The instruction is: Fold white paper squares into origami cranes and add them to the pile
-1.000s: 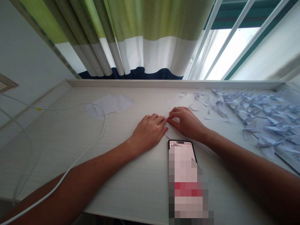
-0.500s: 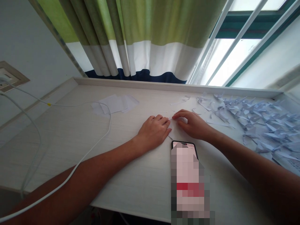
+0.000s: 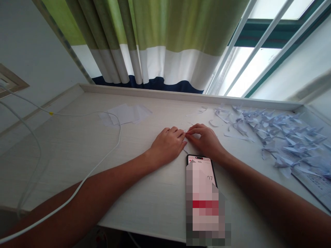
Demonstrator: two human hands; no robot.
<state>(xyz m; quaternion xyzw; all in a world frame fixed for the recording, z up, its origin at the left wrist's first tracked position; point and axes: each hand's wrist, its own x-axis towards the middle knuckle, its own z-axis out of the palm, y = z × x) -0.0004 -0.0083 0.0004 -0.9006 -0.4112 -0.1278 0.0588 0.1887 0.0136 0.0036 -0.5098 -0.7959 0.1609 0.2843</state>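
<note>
Between my two hands a small piece of white paper (image 3: 188, 146) lies on the table, mostly covered by them. My left hand (image 3: 170, 143) rests on its left side, fingers bent and pressed together over it, thumb along the near edge. From the right, my right hand (image 3: 203, 139) meets the left fingertips, its thumb and forefinger pinched together at the paper. How the paper is folded there is hidden. Just below the hands lies a phone (image 3: 215, 179) with a lit screen, largely blurred out.
Folded white paper figures (image 3: 287, 132) are heaped at the right, near a printed booklet (image 3: 314, 184). Curled paper strips (image 3: 239, 129) lie beside them. Flat paper sheets (image 3: 126, 114) sit back left. A white cable (image 3: 103, 153) crosses over my left forearm. A raised ledge (image 3: 144, 91) borders the table (image 3: 134, 193).
My right hand has moved left to the left fingertips, and its thumb and forefinger have closed from apart into a pinch. My left hand stays on the paper. The view has shifted slightly.
</note>
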